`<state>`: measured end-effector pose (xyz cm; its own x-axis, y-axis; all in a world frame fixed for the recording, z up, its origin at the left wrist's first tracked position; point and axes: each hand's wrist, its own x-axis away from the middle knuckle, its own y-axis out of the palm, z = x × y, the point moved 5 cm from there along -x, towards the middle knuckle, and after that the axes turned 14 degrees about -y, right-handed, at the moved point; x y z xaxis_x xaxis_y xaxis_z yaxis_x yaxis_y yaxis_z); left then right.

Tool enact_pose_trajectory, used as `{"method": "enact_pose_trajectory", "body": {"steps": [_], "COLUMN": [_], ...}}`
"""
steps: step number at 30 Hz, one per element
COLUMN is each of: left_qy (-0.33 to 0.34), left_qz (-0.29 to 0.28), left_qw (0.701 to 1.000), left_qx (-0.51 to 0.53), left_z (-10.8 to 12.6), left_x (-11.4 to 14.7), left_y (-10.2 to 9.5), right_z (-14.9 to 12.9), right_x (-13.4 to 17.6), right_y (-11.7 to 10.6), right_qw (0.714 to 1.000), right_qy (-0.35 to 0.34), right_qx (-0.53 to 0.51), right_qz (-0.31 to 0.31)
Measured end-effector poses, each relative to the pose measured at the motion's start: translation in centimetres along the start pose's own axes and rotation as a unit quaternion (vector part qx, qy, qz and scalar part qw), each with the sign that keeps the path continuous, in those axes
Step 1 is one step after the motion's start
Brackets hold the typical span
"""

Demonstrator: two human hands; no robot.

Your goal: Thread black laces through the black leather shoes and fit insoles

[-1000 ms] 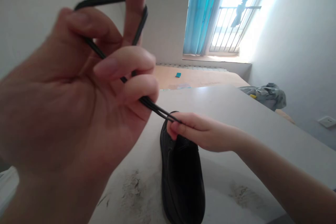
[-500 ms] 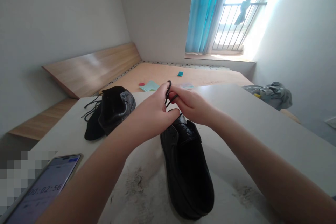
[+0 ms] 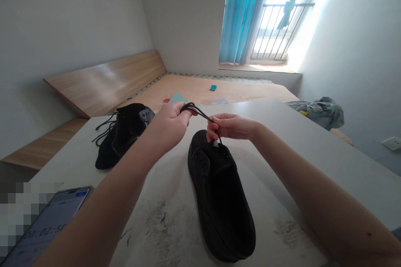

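A black shoe (image 3: 224,200) stands on the white table with its heel toward me. Above its toe, a black shoelace (image 3: 203,113) stretches between my two hands and runs down to the shoe's front. My left hand (image 3: 173,123) is closed on the gathered lace, left of the shoe's toe. My right hand (image 3: 230,126) pinches the lace just over the tongue, fingertips close to the eyelets. To the left, partly behind my left forearm, sits a second black shoe (image 3: 128,127) with its laces (image 3: 103,131) hanging loose.
Dark smudges mark the white table (image 3: 150,225). A phone (image 3: 53,217) showing a timer lies at the front left. Beyond the table is a bed board (image 3: 244,89) with a small teal piece (image 3: 213,87) and green paper (image 3: 178,97). Grey clothing (image 3: 327,112) lies at the right.
My hands have moved apart, the left one to the left, drawing the lace out between them. More of the shoe's toe shows now. The view has shifted slightly.
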<state>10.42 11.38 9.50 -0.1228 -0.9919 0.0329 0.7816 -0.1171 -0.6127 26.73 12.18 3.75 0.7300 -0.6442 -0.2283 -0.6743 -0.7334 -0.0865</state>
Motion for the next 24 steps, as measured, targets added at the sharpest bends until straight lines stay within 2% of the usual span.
{"method": "enact_pose_trajectory", "body": {"steps": [3,7,9,12,15,18,21,24], "left_qy": [0.000,0.005,-0.008,-0.026,-0.007,0.005,0.004,0.014], "left_qz": [-0.039,-0.165,-0.173,-0.165,-0.218,-0.251,-0.240,-0.219], "left_qw": [0.999,0.968,0.956,0.947,0.942,0.943,0.960,0.976], "left_qx": [-0.028,-0.188,-0.239,-0.275,-0.253,-0.218,-0.144,0.011], "left_z": [-0.2,-1.2,-1.8,-2.4,-2.6,-2.7,-2.7,-2.2], "left_x": [0.1,0.9,1.1,0.7,0.5,0.4,0.1,-0.4], "left_y": [1.2,3.8,4.6,5.0,5.2,5.2,5.2,5.3], "right_z": [0.4,1.2,1.7,2.4,2.6,1.7,-0.4,-2.6], "right_x": [-0.6,-1.6,-1.8,-1.4,-0.8,-0.7,-1.3,-1.8], "right_y": [0.6,1.0,0.8,0.0,-1.0,-1.6,-1.1,0.2], "right_qw": [0.999,0.994,0.991,0.991,0.992,0.988,0.976,0.963], "right_qy": [-0.007,-0.018,-0.020,-0.002,0.020,0.005,-0.050,-0.104], "right_qx": [-0.027,-0.013,0.002,0.007,0.008,0.037,0.062,0.048], "right_qz": [0.032,0.105,0.132,0.133,0.127,0.153,0.204,0.243]}}
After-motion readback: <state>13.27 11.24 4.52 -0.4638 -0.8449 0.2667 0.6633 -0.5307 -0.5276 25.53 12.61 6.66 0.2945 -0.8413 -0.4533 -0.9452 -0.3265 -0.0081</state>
